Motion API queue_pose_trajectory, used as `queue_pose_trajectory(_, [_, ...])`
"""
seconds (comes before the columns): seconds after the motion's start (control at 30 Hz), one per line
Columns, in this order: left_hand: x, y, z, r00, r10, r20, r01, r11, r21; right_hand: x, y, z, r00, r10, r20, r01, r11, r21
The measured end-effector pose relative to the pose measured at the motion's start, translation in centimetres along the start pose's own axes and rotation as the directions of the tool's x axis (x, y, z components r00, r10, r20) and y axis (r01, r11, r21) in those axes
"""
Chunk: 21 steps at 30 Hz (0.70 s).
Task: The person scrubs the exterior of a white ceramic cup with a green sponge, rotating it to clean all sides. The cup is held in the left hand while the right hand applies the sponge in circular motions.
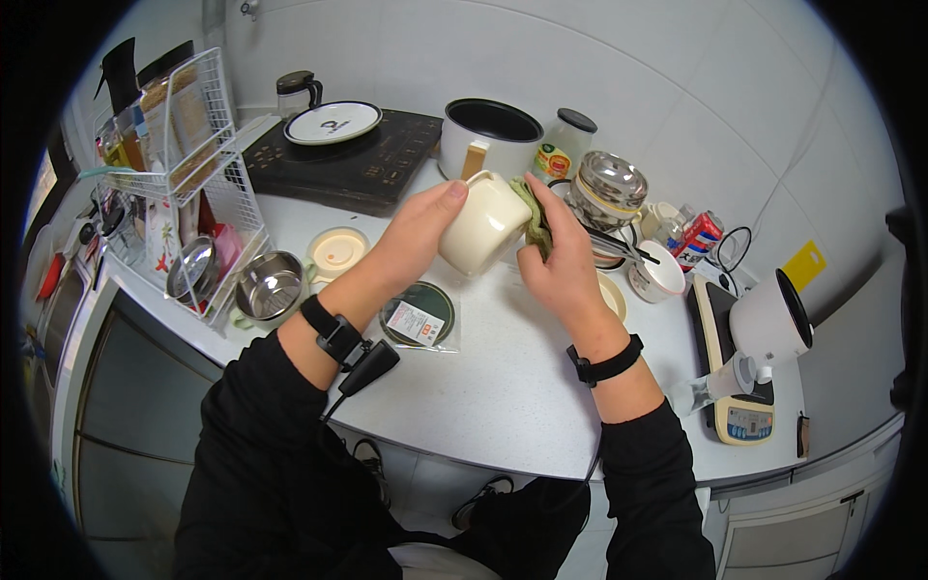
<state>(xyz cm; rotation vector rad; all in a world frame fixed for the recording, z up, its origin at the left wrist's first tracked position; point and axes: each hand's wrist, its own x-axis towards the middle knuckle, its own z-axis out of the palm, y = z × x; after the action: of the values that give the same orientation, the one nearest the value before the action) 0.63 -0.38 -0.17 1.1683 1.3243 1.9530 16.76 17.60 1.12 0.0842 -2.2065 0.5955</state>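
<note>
Above the white countertop (507, 391), my left hand (417, 232) grips a glossy cream-coloured cup or bowl (482, 225) by its rim, thumb on top. The vessel is tilted, and its inside is hidden from me. My right hand (562, 254) holds a folded green cloth (535, 217) against the vessel's right side. Below them lies a round dark green item (413, 308) in a clear plastic bag with a printed paper slip. A cream lid (339, 250) rests on the counter left of my hands. Part of another cream round piece (612, 297) shows behind my right wrist.
At the back left, an induction cooktop (348, 159) carries a white plate (333, 122). Behind my hands stand a white pot (489, 134) and a glass jar (569, 141). Stacked bowls (609, 188) are to the right, near a scale (739, 377). A wire rack (210, 181) and steel-lined cup (270, 286) stand left.
</note>
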Motion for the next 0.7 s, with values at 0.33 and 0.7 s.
queue_pose_trajectory(0.33, [0.1,0.3,0.1,0.994,-0.107,-0.033,0.104,0.991,-0.090,0.1,0.2,0.2,0.987,-0.153,0.046,0.157,0.985,-0.078])
queue_pose_trajectory(0.7, [-0.1,0.6,0.7,0.980,-0.045,-0.194,0.047,0.999,0.007,0.3,0.1,0.2,0.987,-0.125,0.103,0.126,0.992,-0.002])
